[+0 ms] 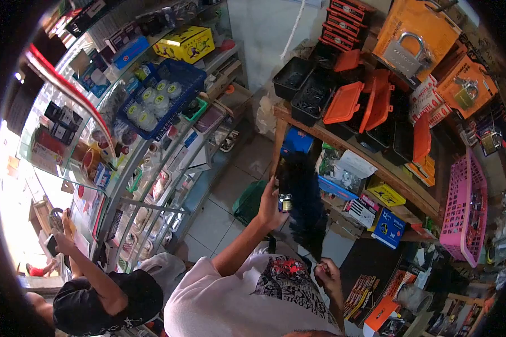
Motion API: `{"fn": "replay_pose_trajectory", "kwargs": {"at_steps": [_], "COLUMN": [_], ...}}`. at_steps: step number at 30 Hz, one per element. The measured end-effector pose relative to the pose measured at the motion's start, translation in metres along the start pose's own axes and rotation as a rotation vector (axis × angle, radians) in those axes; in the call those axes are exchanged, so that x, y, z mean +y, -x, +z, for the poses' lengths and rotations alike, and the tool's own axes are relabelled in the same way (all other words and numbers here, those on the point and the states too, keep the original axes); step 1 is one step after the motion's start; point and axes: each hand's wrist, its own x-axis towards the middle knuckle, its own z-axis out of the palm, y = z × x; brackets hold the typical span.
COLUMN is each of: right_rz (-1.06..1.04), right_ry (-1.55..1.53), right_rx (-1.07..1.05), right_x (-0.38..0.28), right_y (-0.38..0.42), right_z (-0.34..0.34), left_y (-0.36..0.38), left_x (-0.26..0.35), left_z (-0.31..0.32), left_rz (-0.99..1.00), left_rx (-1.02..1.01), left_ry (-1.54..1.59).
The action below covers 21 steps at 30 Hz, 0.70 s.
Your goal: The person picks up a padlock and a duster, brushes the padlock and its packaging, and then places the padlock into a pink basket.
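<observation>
My left hand [271, 209] is closed around a small dark pack with a shiny brass-and-silver piece [286, 203], perhaps a padlock; its exact kind is hard to make out. Beside it a black feather duster [306, 196] stretches down towards my body, its fluffy end near the wooden shelf. Low in front of my shirt, my right hand [327, 275] grips the duster's narrow handle end. The duster's feathers cover part of the shelf's front and lie close to the pack.
A wooden shelf [371, 154] carries black bins with orange lids [346, 104]. Right of it hang padlock packs [410, 50] and a pink basket [464, 210]. Glass shelves with a blue basket [168, 106] stand left. Another person in a black cap [104, 303] is at lower left.
</observation>
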Motion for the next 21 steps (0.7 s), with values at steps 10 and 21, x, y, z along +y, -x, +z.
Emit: {"fn": "replay_pose_trajectory", "kwargs": {"at_steps": [10,21], "right_rz": [-0.084,-0.169], "right_ry": [0.223,0.185], "right_rx": [0.014,0.044], "right_x": [0.018,0.020], "right_y": [0.026,0.006], "right_z": [-0.021,-0.001], "left_y": [-0.020,-0.001], "left_x": [0.007,-0.030], "left_z": [-0.030,0.003], "left_rz": [0.016,0.063], "left_rx": [-0.214,0.052], "left_ry": [0.291,-0.166]}}
